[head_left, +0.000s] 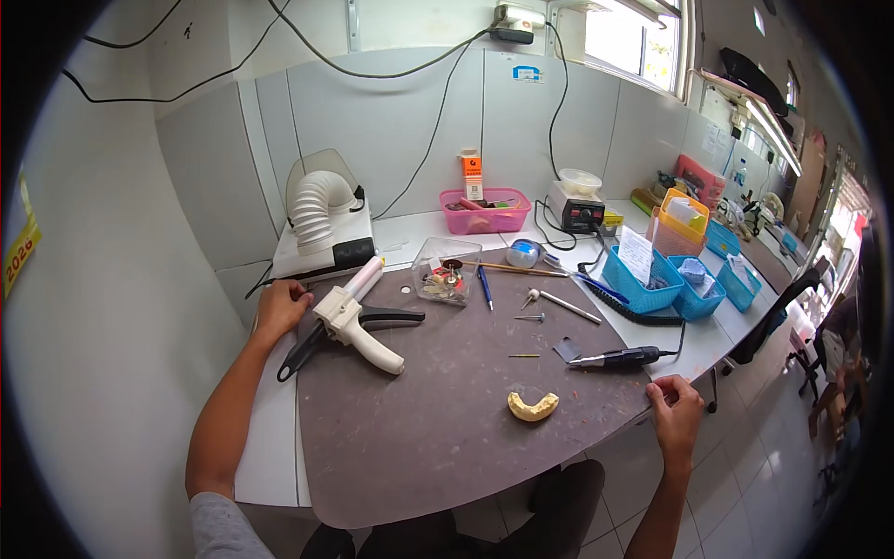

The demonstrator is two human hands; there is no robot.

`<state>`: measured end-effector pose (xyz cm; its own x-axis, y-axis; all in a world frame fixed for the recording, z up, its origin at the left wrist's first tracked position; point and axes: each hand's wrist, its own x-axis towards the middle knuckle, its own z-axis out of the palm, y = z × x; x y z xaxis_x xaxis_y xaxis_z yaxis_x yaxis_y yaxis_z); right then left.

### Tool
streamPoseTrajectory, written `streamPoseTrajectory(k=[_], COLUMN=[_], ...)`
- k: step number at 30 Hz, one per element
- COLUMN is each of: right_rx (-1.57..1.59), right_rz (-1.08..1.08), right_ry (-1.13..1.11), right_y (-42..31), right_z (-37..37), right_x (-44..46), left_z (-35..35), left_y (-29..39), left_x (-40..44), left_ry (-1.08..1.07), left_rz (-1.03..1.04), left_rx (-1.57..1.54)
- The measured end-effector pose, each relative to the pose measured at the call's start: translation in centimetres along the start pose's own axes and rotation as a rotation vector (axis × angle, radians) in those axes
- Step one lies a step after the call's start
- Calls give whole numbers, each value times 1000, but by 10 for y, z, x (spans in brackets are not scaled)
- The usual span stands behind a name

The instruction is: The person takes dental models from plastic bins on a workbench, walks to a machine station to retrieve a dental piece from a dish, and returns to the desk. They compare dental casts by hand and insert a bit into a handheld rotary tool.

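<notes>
My left hand (279,310) is closed at the upper left edge of the brown mat (438,410), its thumb and fingers pinched at the rim. My right hand (677,410) has its fingers curled against the mat's right corner. Beside my left hand lies a white dispensing gun (346,317) with black levers and a cartridge. A yellowish horseshoe-shaped dental cast (533,407) rests near the mat's front edge. Closer to my right hand is a black and silver handpiece (616,358) with its cord, next to a small grey square (566,349).
A clear box of small parts (445,284), a blue pen (485,289), a brush (521,269) and small burs lie toward the back. Behind stand a white hose unit (321,228), a pink basket (486,220) and a control box (579,210). Blue baskets (643,296) line the right.
</notes>
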<state>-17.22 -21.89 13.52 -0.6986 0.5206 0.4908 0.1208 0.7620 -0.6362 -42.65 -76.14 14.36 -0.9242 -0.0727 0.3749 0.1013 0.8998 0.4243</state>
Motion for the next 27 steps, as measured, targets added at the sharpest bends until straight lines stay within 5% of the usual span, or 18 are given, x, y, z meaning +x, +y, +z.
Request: streamPoseTrajectory(k=[27], right_rx=[-30], right_rz=[4], right_ry=[21], right_y=[-8], right_z=[15], right_x=[2], left_z=[14], left_y=[1], left_x=[4], left_ry=[180], left_rz=[-369], left_rx=[30])
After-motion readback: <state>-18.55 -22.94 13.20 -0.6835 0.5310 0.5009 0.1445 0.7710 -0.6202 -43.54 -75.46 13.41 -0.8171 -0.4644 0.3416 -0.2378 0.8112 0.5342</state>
